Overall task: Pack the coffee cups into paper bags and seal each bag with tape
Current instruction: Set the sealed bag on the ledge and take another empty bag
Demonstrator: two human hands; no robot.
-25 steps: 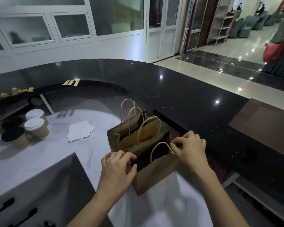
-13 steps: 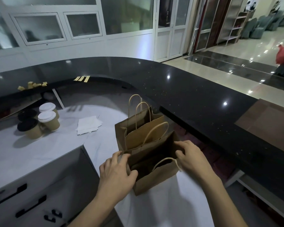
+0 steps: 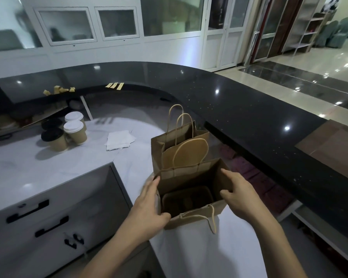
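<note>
Left hand (image 3: 149, 207) and right hand (image 3: 239, 195) pinch the walls of the open bag (image 3: 191, 217), thumbs inside; cups (image 3: 68, 131) stand far left, nearer the left hand.

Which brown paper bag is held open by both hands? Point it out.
The nearest brown paper bag: the left hand and right hand spread its mouth, while the bags behind it stand untouched.
</note>
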